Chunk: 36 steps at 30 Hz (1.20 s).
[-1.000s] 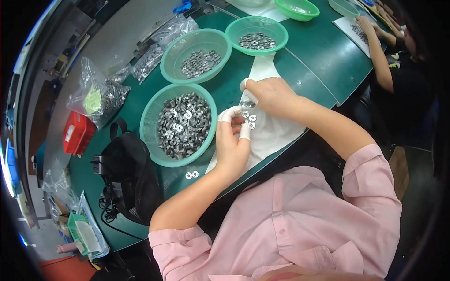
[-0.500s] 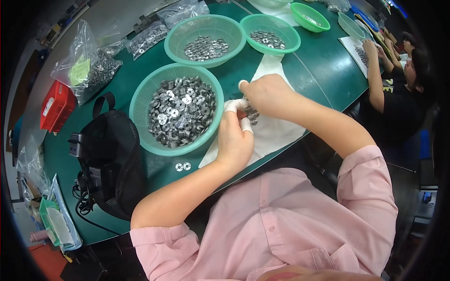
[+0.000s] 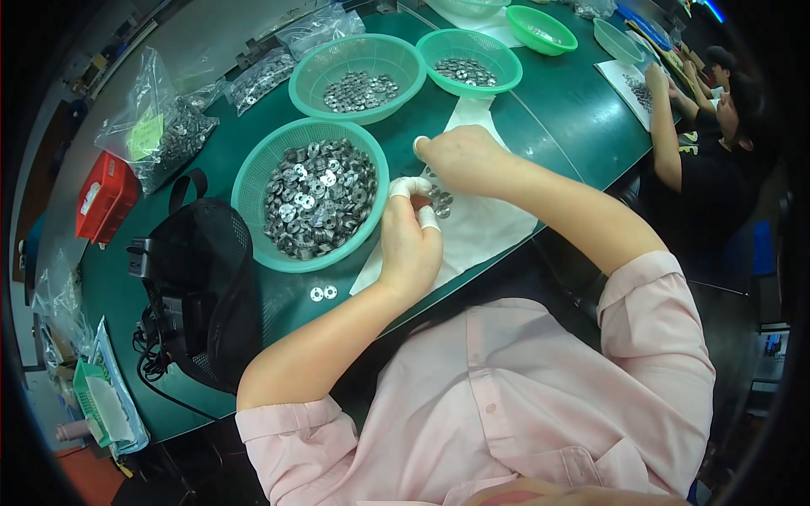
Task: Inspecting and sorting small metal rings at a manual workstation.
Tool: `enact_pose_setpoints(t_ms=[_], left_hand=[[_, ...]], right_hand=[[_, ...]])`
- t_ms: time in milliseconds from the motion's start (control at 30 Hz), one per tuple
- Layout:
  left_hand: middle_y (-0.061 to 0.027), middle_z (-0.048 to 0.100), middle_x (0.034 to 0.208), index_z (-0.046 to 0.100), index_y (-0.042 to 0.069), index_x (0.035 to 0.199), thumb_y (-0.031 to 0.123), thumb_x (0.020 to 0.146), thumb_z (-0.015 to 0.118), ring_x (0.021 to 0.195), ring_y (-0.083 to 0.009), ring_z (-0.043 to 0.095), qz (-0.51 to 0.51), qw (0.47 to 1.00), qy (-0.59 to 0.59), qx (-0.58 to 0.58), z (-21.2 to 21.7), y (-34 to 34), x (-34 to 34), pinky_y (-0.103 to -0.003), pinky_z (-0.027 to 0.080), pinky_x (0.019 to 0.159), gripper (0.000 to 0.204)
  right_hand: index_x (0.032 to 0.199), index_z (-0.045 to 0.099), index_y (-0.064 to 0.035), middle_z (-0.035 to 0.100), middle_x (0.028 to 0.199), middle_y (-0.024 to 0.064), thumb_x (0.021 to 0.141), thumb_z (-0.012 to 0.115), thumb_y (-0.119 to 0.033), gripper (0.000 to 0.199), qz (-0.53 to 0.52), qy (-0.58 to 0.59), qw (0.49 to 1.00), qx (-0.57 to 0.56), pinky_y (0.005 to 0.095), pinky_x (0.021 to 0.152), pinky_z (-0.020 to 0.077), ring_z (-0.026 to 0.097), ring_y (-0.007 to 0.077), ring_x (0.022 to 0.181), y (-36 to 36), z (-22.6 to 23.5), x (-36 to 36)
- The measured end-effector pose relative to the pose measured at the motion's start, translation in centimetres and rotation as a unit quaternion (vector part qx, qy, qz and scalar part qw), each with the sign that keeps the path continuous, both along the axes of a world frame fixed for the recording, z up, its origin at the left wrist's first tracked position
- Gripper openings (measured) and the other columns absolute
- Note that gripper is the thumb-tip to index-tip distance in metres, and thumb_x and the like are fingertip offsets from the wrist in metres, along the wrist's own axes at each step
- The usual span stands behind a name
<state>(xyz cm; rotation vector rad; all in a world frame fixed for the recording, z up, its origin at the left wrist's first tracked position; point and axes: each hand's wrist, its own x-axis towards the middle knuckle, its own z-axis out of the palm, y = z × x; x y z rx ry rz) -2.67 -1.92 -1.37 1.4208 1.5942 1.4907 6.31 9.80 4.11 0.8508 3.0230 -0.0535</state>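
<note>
Washers (image 3: 439,199), a little cluster of them, sit on the white cloth (image 3: 481,228) right between the two hands, and that's about all you can see of them since the fingers crowd over the pile. Left hand (image 3: 411,240) is curled in with white finger cots on at least two fingertips (image 3: 428,218), tips resting at the edge of the cluster. Looks like a pinch on a washer, but honestly I can't tell if anything's actually in the grip. Right hand (image 3: 460,158) is bent over from the far side, knuckles toward the camera, so its fingertips are hidden underneath. One white-capped finger pokes out on its left. Clenched-ish, but whether it's holding a washer isn't visible.

Just left of the hands is a big basket (image 3: 257,181), teal mesh, heaped with the same metal washers, its rim touching the cloth edge. Two loose washers (image 3: 323,293) lie on the green table (image 3: 548,101) just below it. Two more baskets (image 3: 359,72) farther back hold thinner layers of parts, and the ones beyond those are cut off by the frame edge.

Black mesh bag (image 3: 207,295) with cables sits on the near left. Clear plastic bags (image 3: 160,135) of parts are behind it, contents too blurry to sort out. Red box (image 3: 103,196) is at the far left edge, warped by the lens. Another person (image 3: 717,160) in black works at the right end, mostly in shadow.
</note>
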Motion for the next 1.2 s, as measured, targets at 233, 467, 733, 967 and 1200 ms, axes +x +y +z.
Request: enact_pose_setpoints(t_ms=[233,467,733,967,1200], left_hand=[[-0.0119,0.051,0.092,0.043,0.000,0.110,0.003,0.081,0.054,0.078,-0.0198,0.051,-0.043,0.999,-0.018,0.000,0.4,-0.7,0.8,-0.030,0.044,0.071,0.031],[-0.0055,0.059,0.094,0.055,0.002,0.111,0.005,0.078,0.065,0.083,-0.0121,0.057,-0.193,0.959,-0.205,0.039,1.3,-0.3,1.2,-0.024,0.047,0.074,0.035],[-0.0081,0.060,0.101,0.058,0.000,0.106,-0.003,0.078,0.062,0.087,-0.0140,0.060,-0.267,0.948,-0.170,-0.014,2.9,0.6,2.4,-0.025,0.048,0.076,0.029],[-0.0176,0.059,0.101,0.053,0.001,0.111,0.005,0.078,0.064,0.085,-0.0249,0.062,-0.389,0.809,-0.358,-0.255,6.4,1.0,4.9,-0.032,0.052,0.072,0.034],[-0.0147,0.060,0.095,0.056,0.004,0.103,0.004,0.083,0.058,0.079,-0.0199,0.061,-0.380,0.823,-0.350,-0.236,6.2,0.9,7.0,-0.031,0.051,0.071,0.020]], right_hand=[[0.096,0.055,-0.0036,0.060,0.071,0.0104,0.086,0.050,-0.016,0.017,-0.085,0.394,0.910,-0.098,0.0298,0.055,0.0428,0.059,0.0191,0.066,-1.0,-4.3,4.7],[0.095,0.057,-0.0056,0.051,0.068,-0.0036,0.089,0.048,-0.016,0.015,-0.225,0.526,0.529,-0.627,0.0154,0.046,0.0298,0.037,0.0020,0.049,-4.9,-1.9,6.8],[0.095,0.055,-0.0057,0.056,0.078,0.0000,0.090,0.043,-0.015,0.016,-0.188,0.533,0.426,-0.707,0.0166,0.046,0.0365,0.050,0.0048,0.059,-5.9,-1.7,8.1],[0.099,0.052,-0.0023,0.055,0.077,0.0007,0.092,0.041,-0.013,0.017,-0.096,0.495,0.576,-0.643,0.0173,0.053,0.0399,0.049,0.0045,0.061,-5.1,0.6,13.2],[0.096,0.052,-0.0043,0.053,0.074,-0.0030,0.091,0.043,-0.014,0.015,-0.100,0.509,0.574,-0.634,0.0161,0.054,0.0370,0.047,0.0017,0.062,-4.4,0.1,16.0]])
